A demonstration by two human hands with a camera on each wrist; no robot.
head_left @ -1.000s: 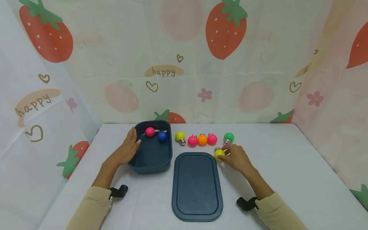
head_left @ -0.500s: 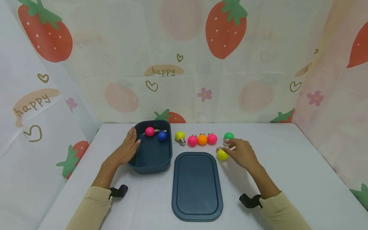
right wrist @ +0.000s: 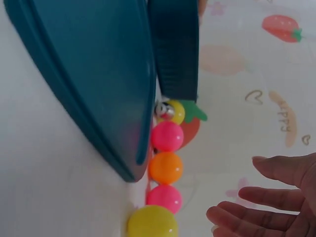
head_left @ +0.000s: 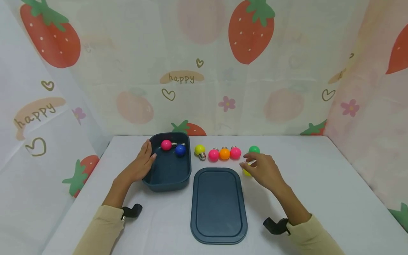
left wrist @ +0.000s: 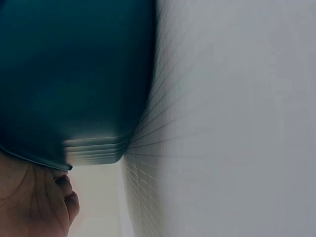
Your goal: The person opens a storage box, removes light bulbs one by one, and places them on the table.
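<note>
In the head view, my left hand (head_left: 141, 166) holds the left side of a dark blue plastic box (head_left: 169, 184), with fingers along its outside and thumb over the rim. Inside lie a pink bulb (head_left: 166, 145) and a blue bulb (head_left: 180, 150). My right hand (head_left: 262, 171) hovers with nothing in its grasp; the right wrist view shows its fingers spread apart. Below it, a yellow bulb (head_left: 247, 172) is partly hidden in the head view. Just behind the hand lies a green bulb (head_left: 254, 149), its base covered.
A dark blue lid (head_left: 219, 207) lies on the white table, right of the box. Behind it a row holds another yellow bulb (head_left: 199, 149), a pink bulb (head_left: 213, 155), an orange bulb (head_left: 224, 153) and a second pink bulb (head_left: 235, 153). Printed cloth (head_left: 204, 102) hangs behind.
The yellow bulb at my right hand has shifted slightly to the right, nearer the green one, and been let go. My right hand has lifted off it. My left hand stays put.
</note>
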